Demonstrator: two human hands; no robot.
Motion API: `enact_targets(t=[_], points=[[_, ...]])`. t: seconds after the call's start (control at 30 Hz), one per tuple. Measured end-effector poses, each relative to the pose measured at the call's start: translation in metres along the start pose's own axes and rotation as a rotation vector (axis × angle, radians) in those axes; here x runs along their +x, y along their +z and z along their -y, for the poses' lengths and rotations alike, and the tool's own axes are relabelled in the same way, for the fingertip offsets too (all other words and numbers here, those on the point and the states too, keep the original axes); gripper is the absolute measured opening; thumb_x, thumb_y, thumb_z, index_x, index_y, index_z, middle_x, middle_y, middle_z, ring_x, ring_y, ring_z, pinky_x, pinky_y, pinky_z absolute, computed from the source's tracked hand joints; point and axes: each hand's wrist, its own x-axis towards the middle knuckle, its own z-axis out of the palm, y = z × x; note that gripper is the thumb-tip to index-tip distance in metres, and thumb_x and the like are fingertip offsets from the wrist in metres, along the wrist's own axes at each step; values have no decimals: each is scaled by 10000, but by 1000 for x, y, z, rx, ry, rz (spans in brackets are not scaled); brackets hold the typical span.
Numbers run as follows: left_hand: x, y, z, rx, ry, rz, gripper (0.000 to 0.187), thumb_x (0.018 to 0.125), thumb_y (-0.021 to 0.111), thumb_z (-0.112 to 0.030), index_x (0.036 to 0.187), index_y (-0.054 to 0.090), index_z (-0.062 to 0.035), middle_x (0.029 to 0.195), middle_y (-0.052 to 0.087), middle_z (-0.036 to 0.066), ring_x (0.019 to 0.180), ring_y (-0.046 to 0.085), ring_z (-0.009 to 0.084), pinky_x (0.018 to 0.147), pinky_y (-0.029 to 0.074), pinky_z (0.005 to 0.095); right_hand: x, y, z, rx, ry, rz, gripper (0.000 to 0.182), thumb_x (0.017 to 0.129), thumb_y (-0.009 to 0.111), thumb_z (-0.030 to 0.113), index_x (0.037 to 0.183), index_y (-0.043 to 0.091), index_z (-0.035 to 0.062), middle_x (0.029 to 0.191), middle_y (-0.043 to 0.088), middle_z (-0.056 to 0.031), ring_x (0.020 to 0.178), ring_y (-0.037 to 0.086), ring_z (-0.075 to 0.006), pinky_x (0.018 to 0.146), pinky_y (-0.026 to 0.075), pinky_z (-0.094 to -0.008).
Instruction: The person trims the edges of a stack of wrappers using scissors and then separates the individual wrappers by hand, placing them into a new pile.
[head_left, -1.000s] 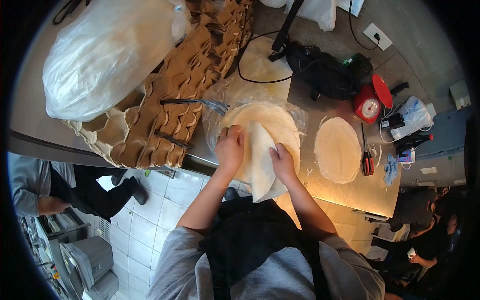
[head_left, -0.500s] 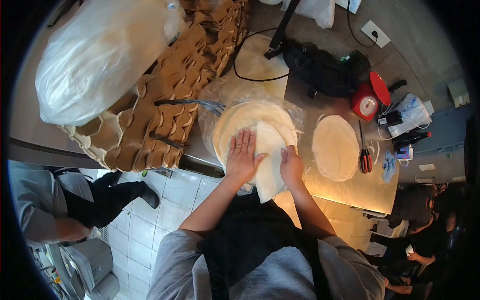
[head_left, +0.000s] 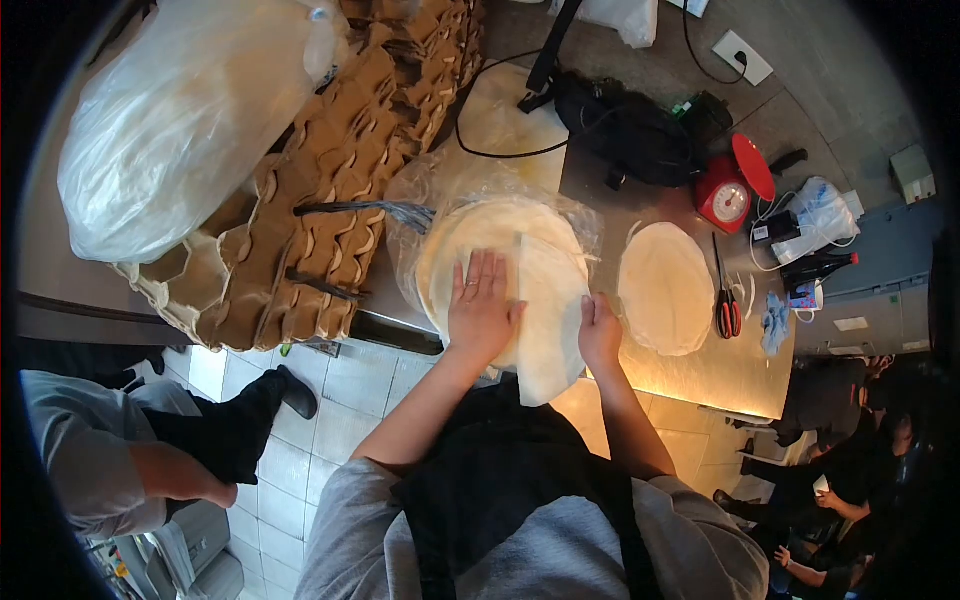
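Left hand (head_left: 481,312) on stack (head_left: 447,238); right hand (head_left: 601,335) at folded sheet (head_left: 549,318)

We see a bulging plastic bag (head_left: 190,120) (whitish, half see-through) on the brown egg trays (head_left: 340,160). Across the table (head_left: 640,215), we find a black bag (head_left: 625,130) beside a red scale (head_left: 724,195), with a dark bottle (head_left: 815,268) near a mug (head_left: 805,296).

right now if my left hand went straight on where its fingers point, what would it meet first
Your left hand would slide over the round sheets beneath it, then probably meet the crumpled clear plastic at their far edge; its height is hard to judge.
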Motion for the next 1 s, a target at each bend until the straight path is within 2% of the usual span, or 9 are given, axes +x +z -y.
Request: enact_targets(t=[0.07,0.17,0.27,0.43,0.53,0.63,0.67,0.77,1.0], points=[[5,-26,-15,178,80,-61,707,886,488,-448,1396,321,13,1462,298,191,1387,229,294,1132,130,460,1,0,3,40,16,13,199,939,489,256,937,563,71,741,623,-217,687,613,-410,585,462,-483],[6,-5,-26,-25,128,-101,720,897,464,-465,1402,302,22,1455,304,202,1380,247,296,1132,131,458,0,4,6,89,31,3,201,945,480,259,942,562,75,745,624,-214,696,614,-407,595,464,-479],[2,28,-22,-163,95,-62,734,907,433,-491,1407,285,27,1452,308,203,1375,258,298,1133,132,457,1,7,2,88,18,-1,199,946,478,259,947,561,78,741,624,-211,695,614,-405,599,465,-478],[-2,36,-15,-157,112,-69,743,911,419,-504,1415,266,21,1457,304,193,1382,239,296,1134,138,454,1,1,-9,121,-4,-43,192,944,485,256,946,565,82,730,626,-200,687,613,-401,590,466,-477],[-1,35,-14,-139,120,-71,728,910,424,-498,1417,275,3,1463,299,178,1384,235,293,1131,146,462,2,-12,-16,40,106,18,203,952,488,244,931,556,55,768,620,-194,709,612,-375,612,466,-422],[-1,36,-14,-118,126,-76,703,911,428,-491,1415,297,-18,1466,303,158,1380,245,291,1126,157,472,2,-23,-22,47,117,-5,210,952,491,252,929,557,54,768,621,-189,709,615,-363,613,467,-416],[-1,37,-14,-110,127,-79,694,911,429,-489,1414,305,-26,1466,306,151,1378,249,290,1124,160,475,2,-22,-30,77,44,-76,186,937,507,252,919,567,76,696,603,-199,647,598,-397,556,451,-457],[-1,37,-15,-104,124,-104,676,909,440,-482,1405,329,-35,1464,314,139,1372,261,289,1120,167,476,2,-33,-37,66,118,-50,192,938,509,251,906,569,72,690,599,-198,641,593,-394,556,445,-451],[-1,36,-16,-133,121,-98,648,906,469,-436,1406,335,-46,1454,330,153,1352,297,314,1105,185,494,-2,-51,-58,91,123,-136,207,945,506,232,879,564,44,674,574,-184,613,573,-332,573,441,-396]])
